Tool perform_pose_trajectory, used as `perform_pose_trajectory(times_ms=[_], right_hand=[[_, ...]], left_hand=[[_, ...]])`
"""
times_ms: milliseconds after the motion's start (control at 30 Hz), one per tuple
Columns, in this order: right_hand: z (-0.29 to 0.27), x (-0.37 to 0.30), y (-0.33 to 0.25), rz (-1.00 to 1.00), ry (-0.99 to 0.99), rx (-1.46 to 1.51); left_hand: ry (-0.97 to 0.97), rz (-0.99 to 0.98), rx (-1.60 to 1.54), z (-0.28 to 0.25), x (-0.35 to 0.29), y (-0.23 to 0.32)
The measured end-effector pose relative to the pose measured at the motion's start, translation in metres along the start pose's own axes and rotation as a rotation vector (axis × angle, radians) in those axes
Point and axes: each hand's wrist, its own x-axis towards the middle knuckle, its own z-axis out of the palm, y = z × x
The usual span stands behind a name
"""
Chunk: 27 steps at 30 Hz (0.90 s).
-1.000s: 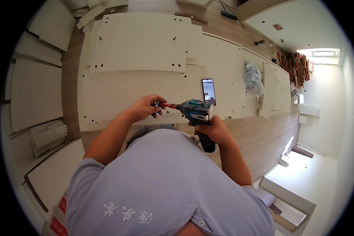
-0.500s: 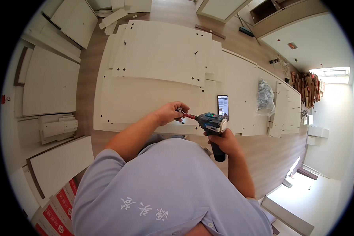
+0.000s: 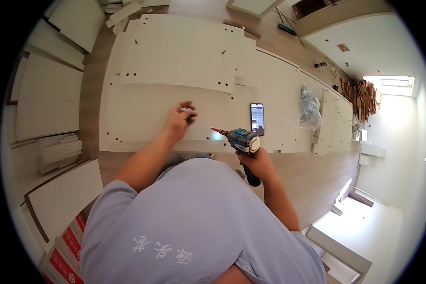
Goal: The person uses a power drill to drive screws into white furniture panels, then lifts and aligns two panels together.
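Observation:
My right hand grips a cordless drill driver by its handle. The driver's red-tipped bit points left above the near part of a large white panel, and its light makes a bright spot there. To the left, my left hand is raised over the same panel with fingers curled around small metal fittings, which are blurred and partly covered by the fingers. A second white panel lies across the far side of the first, with dark round holes near its corners and two small bolts standing up from it.
A phone with its screen lit lies right of the driver. Farther right are a clear plastic bag of hardware and more white boards. Boards lean along the left, above red-and-white cartons.
My left hand has moved left and away from the driver's bit, carrying the fittings. The driver has shifted slightly left in view, its bit now free of my left fingers.

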Motion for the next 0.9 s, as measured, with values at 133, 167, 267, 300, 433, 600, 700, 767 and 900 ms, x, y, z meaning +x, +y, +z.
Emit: perform_pose_trajectory(times_ms=[133, 167, 267, 300, 433, 600, 700, 767, 900], right_hand=[[-0.023, -0.022, 0.010, 0.113, 0.088, 0.109], [-0.026, -0.027, 0.009, 0.119, 0.105, 0.122], [-0.030, -0.030, 0.008, 0.116, 0.107, 0.125], [-0.030, -0.029, 0.008, 0.112, 0.099, 0.119], [-0.027, -0.018, -0.029, 0.111, 0.078, -0.283], [-0.032, 0.000, -0.061, 0.052, -0.031, -0.565], [-0.021, -0.006, -0.054, -0.139, -0.040, -0.776], [-0.016, -0.006, -0.063, -0.059, -0.081, -0.752], [-0.027, 0.008, -0.074, 0.251, -0.124, -0.469]], left_hand=[[0.001, -0.086, -0.030, -0.029, -0.014, 0.038], [0.000, -0.111, -0.007, -0.034, -0.017, 0.043], [-0.100, -0.131, 0.020, -0.042, -0.022, 0.047], [-0.103, -0.128, 0.056, -0.041, -0.021, 0.045], [-0.121, -0.119, 0.180, -0.030, -0.019, 0.042], [-0.217, -0.129, 0.171, -0.046, -0.011, 0.038], [-0.233, -0.108, 0.221, -0.046, -0.008, 0.035], [-0.225, -0.089, 0.241, -0.038, -0.016, 0.038], [-0.252, -0.068, 0.256, -0.035, -0.021, 0.039]])
